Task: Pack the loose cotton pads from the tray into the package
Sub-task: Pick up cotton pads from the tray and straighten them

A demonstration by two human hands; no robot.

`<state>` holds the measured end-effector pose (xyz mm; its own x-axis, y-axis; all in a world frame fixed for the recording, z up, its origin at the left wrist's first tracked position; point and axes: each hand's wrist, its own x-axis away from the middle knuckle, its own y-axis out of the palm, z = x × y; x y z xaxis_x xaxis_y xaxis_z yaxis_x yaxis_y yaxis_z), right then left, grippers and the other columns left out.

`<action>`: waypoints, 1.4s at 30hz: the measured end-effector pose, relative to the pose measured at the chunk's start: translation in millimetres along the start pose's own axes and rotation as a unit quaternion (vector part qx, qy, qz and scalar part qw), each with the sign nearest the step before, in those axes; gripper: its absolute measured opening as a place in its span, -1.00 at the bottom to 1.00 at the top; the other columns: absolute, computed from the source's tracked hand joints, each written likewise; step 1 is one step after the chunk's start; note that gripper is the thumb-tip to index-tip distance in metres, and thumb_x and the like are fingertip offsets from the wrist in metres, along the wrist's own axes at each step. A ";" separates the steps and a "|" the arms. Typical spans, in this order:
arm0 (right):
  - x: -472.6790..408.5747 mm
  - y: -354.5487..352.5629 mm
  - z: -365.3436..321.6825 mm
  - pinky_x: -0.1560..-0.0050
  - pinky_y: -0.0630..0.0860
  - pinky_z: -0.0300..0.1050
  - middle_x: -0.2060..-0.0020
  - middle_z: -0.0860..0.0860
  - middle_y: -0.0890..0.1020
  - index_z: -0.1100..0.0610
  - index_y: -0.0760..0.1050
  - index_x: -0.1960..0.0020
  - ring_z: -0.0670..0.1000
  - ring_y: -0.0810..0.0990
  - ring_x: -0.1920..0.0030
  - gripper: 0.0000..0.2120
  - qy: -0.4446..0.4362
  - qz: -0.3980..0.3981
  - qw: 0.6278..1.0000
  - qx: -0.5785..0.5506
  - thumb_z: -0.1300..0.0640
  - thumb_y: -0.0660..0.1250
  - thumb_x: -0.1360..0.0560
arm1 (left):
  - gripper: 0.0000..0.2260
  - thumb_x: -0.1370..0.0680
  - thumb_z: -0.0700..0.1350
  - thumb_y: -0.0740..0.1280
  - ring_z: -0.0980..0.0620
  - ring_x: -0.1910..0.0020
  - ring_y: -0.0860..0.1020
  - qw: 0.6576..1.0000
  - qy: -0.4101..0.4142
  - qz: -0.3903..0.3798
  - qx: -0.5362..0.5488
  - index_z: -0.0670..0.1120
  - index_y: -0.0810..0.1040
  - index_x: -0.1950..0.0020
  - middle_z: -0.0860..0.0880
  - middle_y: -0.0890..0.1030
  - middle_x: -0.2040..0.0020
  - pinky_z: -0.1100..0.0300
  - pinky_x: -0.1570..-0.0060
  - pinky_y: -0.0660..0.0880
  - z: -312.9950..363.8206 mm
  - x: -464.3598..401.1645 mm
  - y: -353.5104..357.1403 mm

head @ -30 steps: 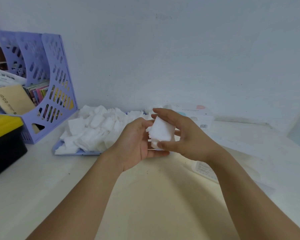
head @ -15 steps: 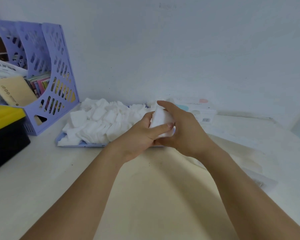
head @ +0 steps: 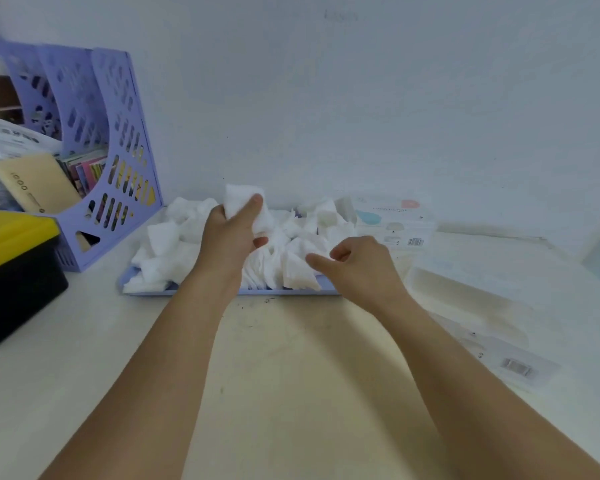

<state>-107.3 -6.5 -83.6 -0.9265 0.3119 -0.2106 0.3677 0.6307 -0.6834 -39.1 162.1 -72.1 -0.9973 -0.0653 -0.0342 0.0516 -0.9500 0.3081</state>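
Observation:
A lilac tray (head: pixel 146 289) by the wall holds a heap of loose white cotton pads (head: pixel 174 251). My left hand (head: pixel 227 233) grips a stack of pads (head: pixel 245 206) above the middle of the tray. My right hand (head: pixel 359 263) hovers over the tray's right end with its fingers curled and the forefinger reaching toward a pad (head: pixel 297 268); it holds nothing. A white pad package (head: pixel 394 220) with pastel print and a barcode lies right of the tray against the wall.
A lilac file rack (head: pixel 111 161) with papers stands at the back left, a yellow-lidded black box (head: pixel 14 271) in front of it. Clear plastic packaging (head: pixel 499 341) lies on the white table to the right.
The stack has passed from my right hand into my left alone. Both hands moved forward over the tray, and my right hand has come away toward the pads at the tray's right end.

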 end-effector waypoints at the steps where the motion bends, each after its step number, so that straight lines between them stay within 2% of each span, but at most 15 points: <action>1: 0.6 6.0 -0.8 0.07 0.55 0.10 0.22 0.24 0.61 0.40 0.56 0.03 0.18 0.60 0.18 -0.47 0.010 -0.012 1.000 0.001 -0.11 0.50 -0.40 | -0.70 -0.60 -0.03 0.39 -0.03 -0.11 0.62 1.000 -0.020 -0.003 0.022 -0.11 0.50 -0.28 -0.10 0.60 -0.24 0.18 0.13 0.58 -1.0 1.0 1.3; 4: 4.2 14.2 -10.1 0.11 0.54 0.05 0.20 0.19 0.61 0.35 0.55 0.05 0.13 0.60 0.16 -0.44 0.001 -0.037 0.999 0.024 -0.15 0.56 -0.34 | -0.91 -0.62 -0.15 0.29 -0.09 -0.08 0.58 0.993 -0.063 -0.012 0.101 -0.08 0.52 -0.11 -0.16 0.56 -0.22 0.11 0.09 0.57 -1.4 6.0 6.7; 6: 7.7 20.5 -13.7 0.09 0.54 -0.08 0.16 0.02 0.62 0.22 0.56 0.02 -0.03 0.59 0.15 -0.48 -0.023 -0.035 0.998 0.040 -0.18 0.57 -0.32 | -0.92 -0.62 -0.20 0.25 -0.12 -0.10 0.55 0.992 -0.061 -0.002 0.107 -0.08 0.49 -0.09 -0.18 0.53 -0.25 0.09 0.08 0.56 -2.0 5.1 6.7; 8: 10.1 28.7 -16.8 0.24 0.42 -0.25 0.26 -0.13 0.51 0.08 0.45 0.14 -0.16 0.47 0.24 -0.61 -0.049 -0.022 0.997 0.060 -0.16 0.55 -0.36 | -0.85 -0.61 -0.23 0.23 -0.13 -0.14 0.54 0.994 -0.054 0.007 0.100 -0.12 0.46 -0.16 -0.21 0.50 -0.30 0.09 0.09 0.56 -3.1 2.5 5.6; 11: 7.3 40.7 -13.2 0.39 0.25 -0.25 0.36 -0.11 0.41 0.04 0.31 0.28 -0.06 0.41 0.29 -0.65 -0.050 -0.013 0.995 0.088 -0.03 0.45 -0.45 | -0.76 -0.59 -0.25 0.22 -0.16 -0.19 0.55 0.994 -0.055 0.017 0.088 -0.19 0.45 -0.25 -0.22 0.50 -0.32 0.06 0.04 0.58 -6.4 1.3 6.7; 14: 3.2 43.5 -8.5 0.46 0.10 -0.19 0.46 -0.08 0.29 0.05 0.18 0.37 -0.06 0.24 0.46 -0.60 -0.044 0.012 0.994 0.097 0.09 0.40 -0.42 | -0.83 -0.59 -0.25 0.22 -0.17 -0.26 0.55 0.994 -0.055 0.018 0.093 -0.16 0.47 -0.17 -0.22 0.52 -0.31 0.08 0.05 0.58 -7.1 0.3 6.3; 18: -2.2 33.4 -0.1 0.44 0.13 -0.12 0.48 -0.04 0.30 0.09 0.20 0.38 -0.03 0.23 0.47 -0.67 -0.043 0.076 0.995 0.039 0.15 0.35 -0.38 | -0.77 -0.60 -0.25 0.24 -0.12 -0.21 0.54 0.996 -0.037 0.020 0.078 -0.18 0.45 -0.27 -0.16 0.51 -0.28 0.13 0.13 0.57 -6.8 0.8 4.8; 21: -3.8 10.4 4.6 0.35 0.26 -0.22 0.46 -0.02 0.43 0.17 0.41 0.35 -0.05 0.34 0.42 -0.74 -0.005 0.084 0.987 -0.136 0.15 0.42 -0.43 | -0.85 -0.60 -0.24 0.27 -0.11 -0.25 0.53 0.997 -0.019 0.027 0.065 -0.11 0.46 -0.15 -0.13 0.50 -0.29 0.13 0.09 0.60 -7.2 1.0 3.9; 23: 0.9 -9.3 0.4 0.21 0.40 -0.20 0.26 0.03 0.62 0.18 0.64 0.14 -0.04 0.52 0.26 -0.91 0.033 -0.013 0.925 -0.379 0.15 0.45 -0.50 | -0.89 -0.59 -0.25 0.29 -0.10 -0.25 0.54 0.998 -0.016 0.025 0.060 -0.11 0.47 -0.11 -0.11 0.51 -0.27 0.11 0.03 0.62 -6.9 4.3 6.2; 25: 7.4 -26.0 -1.8 0.16 0.47 -0.17 0.16 0.04 0.65 0.11 0.66 0.07 -0.02 0.59 0.20 -0.95 0.049 -0.136 0.818 -0.557 0.16 0.42 -0.53 | -0.82 -0.59 -0.25 0.32 -0.08 -0.21 0.57 0.998 -0.022 -0.004 0.054 -0.24 0.49 -0.18 -0.12 0.54 -0.24 0.06 -0.04 0.64 -7.8 12.9 13.7; 26: 8.8 -30.4 -2.5 0.17 0.49 -0.18 0.16 0.03 0.65 0.10 0.65 0.07 -0.02 0.59 0.20 -0.95 0.051 -0.172 0.783 -0.595 0.16 0.40 -0.53 | -0.80 -0.59 -0.25 0.33 -0.08 -0.19 0.60 0.998 -0.030 -0.032 0.053 -0.28 0.50 -0.19 -0.13 0.57 -0.22 0.03 -0.08 0.65 -8.1 19.0 18.2; 28: 10.1 -34.0 -3.4 0.21 0.51 -0.20 0.14 0.04 0.64 0.11 0.62 0.03 -0.01 0.58 0.19 -0.95 0.056 -0.198 0.759 -0.617 0.16 0.39 -0.53 | -0.82 -0.60 -0.25 0.33 -0.09 -0.16 0.65 0.993 -0.049 -0.097 0.050 -0.31 0.55 -0.16 -0.16 0.65 -0.18 0.01 -0.11 0.64 -10.8 30.3 25.6; 32: 5.2 -40.6 -0.4 0.33 0.47 -0.24 0.06 0.10 0.64 0.21 0.56 -0.13 -0.01 0.59 0.21 -0.73 0.081 -0.203 0.775 -0.593 0.11 0.41 -0.48 | -0.77 -0.61 -0.22 0.33 -0.09 -0.12 0.69 0.983 -0.081 -0.157 0.045 -0.31 0.57 -0.22 -0.18 0.69 -0.15 0.05 -0.12 0.63 -14.3 39.7 31.3; 37: -0.8 -35.9 6.7 0.40 0.43 -0.26 0.19 0.04 0.59 0.19 0.59 -0.05 -0.04 0.50 0.27 -0.82 0.123 -0.165 0.808 -0.551 0.13 0.44 -0.49 | -0.78 -0.63 -0.20 0.31 -0.07 -0.10 0.70 0.980 -0.094 -0.176 0.007 -0.23 0.59 -0.24 -0.14 0.70 -0.14 0.06 -0.15 0.62 -19.4 42.1 33.3; 42: -1.2 -28.9 8.3 0.37 0.33 -0.24 0.31 -0.02 0.53 0.13 0.61 0.07 -0.07 0.43 0.35 -0.89 0.146 -0.132 0.835 -0.514 0.11 0.48 -0.46 | -0.74 -0.66 -0.18 0.23 -0.10 -0.13 0.69 0.974 -0.118 -0.189 0.032 -0.24 0.58 -0.27 -0.18 0.70 -0.14 0.05 -0.16 0.63 -19.9 45.6 36.8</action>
<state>-117.4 -31.0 -69.4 -0.9823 0.1305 0.1342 0.1671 0.9345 0.3143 -81.7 118.1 -81.2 -0.9290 0.3649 0.0613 -0.3173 -0.8710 0.3750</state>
